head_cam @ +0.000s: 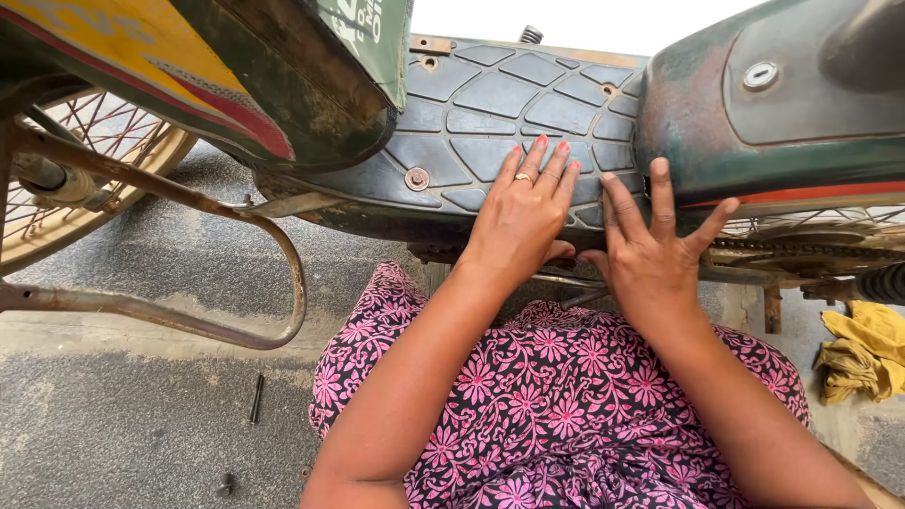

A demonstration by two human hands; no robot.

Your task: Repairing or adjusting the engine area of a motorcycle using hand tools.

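Hands pressed flat on ribbed footboard mat of scooter lying sideways; left hand fingers spread, right hand fingers splayed at mat's edge by green panel. Nothing gripped.

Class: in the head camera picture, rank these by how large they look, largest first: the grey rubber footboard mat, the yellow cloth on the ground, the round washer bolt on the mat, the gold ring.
1. Grey rubber footboard mat
2. Yellow cloth
3. Round washer bolt
4. Gold ring, on the left hand

The bolt and ring look close in size, so their order is unsure.
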